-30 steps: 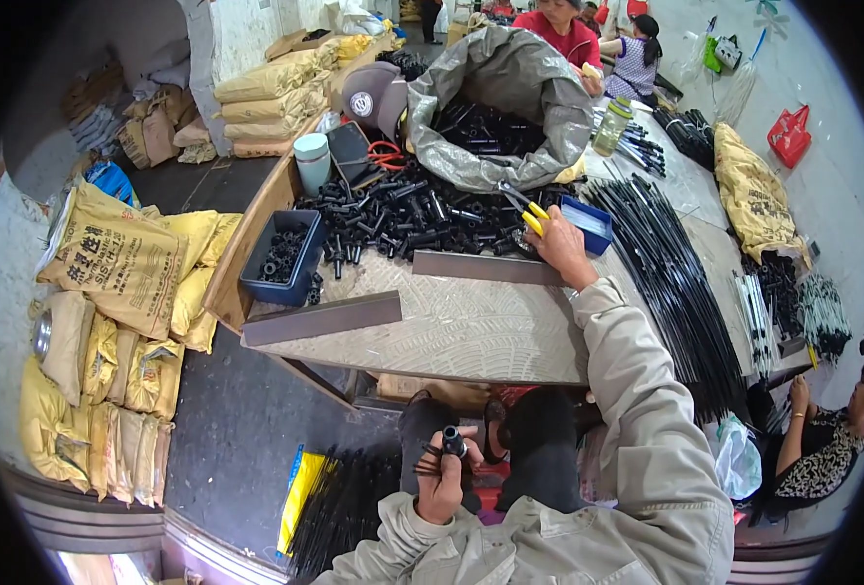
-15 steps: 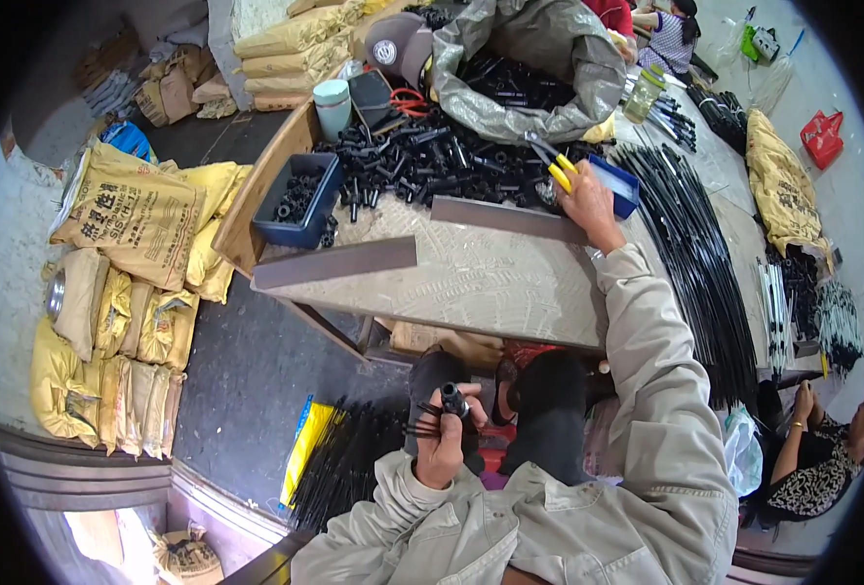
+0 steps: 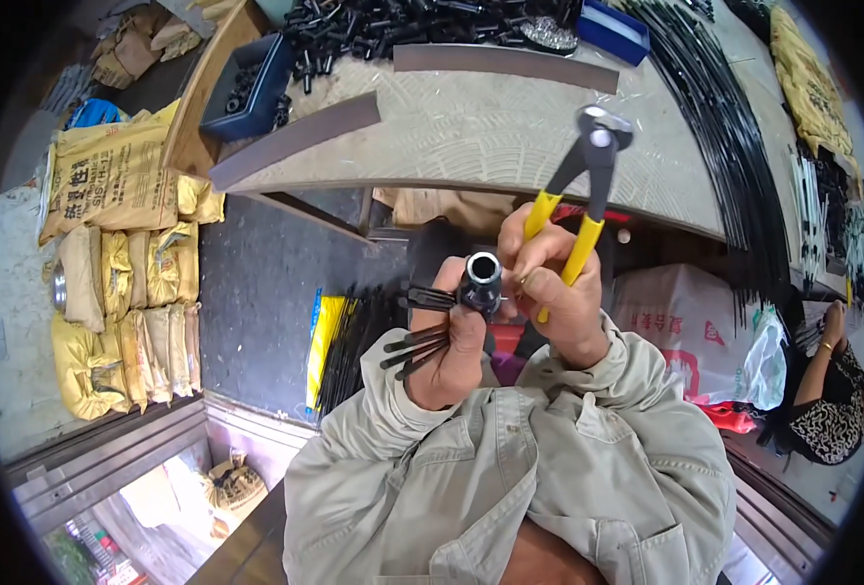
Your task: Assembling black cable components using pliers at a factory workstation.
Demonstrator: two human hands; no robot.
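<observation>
In front of my body, my left hand [image 3: 449,363] is closed around a black tubular piece [image 3: 479,292] whose round open end faces up. Several thin black strips [image 3: 420,349] stick out leftward from between the same fingers. Close beside it, my right hand [image 3: 566,297] grips yellow-handled end-cutting pincers [image 3: 601,174], jaws pointing up and away toward the table. Its thumb and fingertips come together near the side of the tubular piece. Whether they pinch something small there is too fine to make out.
The table [image 3: 510,127] carries two grey metal strips [image 3: 500,65], a heap of black tubular parts [image 3: 383,27], blue boxes [image 3: 612,31] and long black rods [image 3: 715,107]. Filled sacks [image 3: 120,180] are stacked left. Black rods [image 3: 359,336] lie beside my left arm. Another person [image 3: 827,419] sits at right.
My right hand has come back from the table's far side beside the blue box, bringing the pincers next to my left hand. The view has tipped downward. My left hand keeps its hold.
</observation>
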